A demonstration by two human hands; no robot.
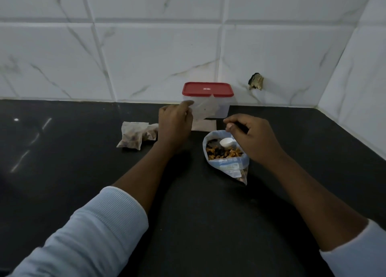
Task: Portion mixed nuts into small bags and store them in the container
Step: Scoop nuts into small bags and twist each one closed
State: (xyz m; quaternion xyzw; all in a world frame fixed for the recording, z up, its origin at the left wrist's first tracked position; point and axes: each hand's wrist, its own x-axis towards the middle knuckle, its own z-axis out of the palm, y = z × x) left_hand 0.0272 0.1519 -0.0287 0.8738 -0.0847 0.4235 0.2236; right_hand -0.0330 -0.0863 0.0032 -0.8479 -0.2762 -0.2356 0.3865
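Note:
My left hand (175, 123) pinches the edge of an empty small clear bag (203, 110) and holds it up in front of the container. The clear container (223, 106) with a red lid (207, 89) stands closed against the wall. An open bag of mixed nuts (226, 155) lies on the black counter with a white scoop (227, 142) resting inside it. My right hand (250, 137) hovers over that bag's mouth with curled fingers beside the scoop's handle; whether it holds the handle is hidden. Two filled small bags (136, 136) lie to the left.
More flat empty bags (205, 125) lie under the raised one by the container. The black counter (83, 161) meets a white tiled wall at the back and right. A chipped hole (255, 81) marks the wall right of the container.

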